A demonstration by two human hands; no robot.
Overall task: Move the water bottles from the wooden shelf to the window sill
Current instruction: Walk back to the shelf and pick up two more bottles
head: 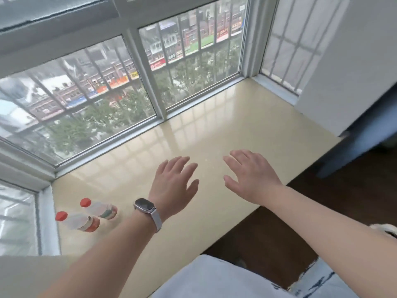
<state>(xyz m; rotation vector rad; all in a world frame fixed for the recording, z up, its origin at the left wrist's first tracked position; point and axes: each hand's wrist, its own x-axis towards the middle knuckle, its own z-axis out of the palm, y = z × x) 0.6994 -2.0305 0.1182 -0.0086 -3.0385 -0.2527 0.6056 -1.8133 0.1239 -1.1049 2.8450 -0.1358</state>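
Note:
Two clear water bottles with red caps stand on the cream window sill [214, 130] near its left corner: one [78, 221] closer to me with a red-orange label, the other [100, 208] just behind it with a green and red label. My left hand [175, 183], with a watch on the wrist, hovers over the sill to the right of the bottles, fingers spread and holding nothing. My right hand [250, 176] hovers beside it, also spread and holding nothing. The wooden shelf is out of view.
A large barred window [120, 82] runs along the sill's far edge, with side panes at both ends. A white wall [354, 72] and a dark blue panel [365, 134] stand at the right. Dark wooden floor [279, 231] lies below the sill's front edge.

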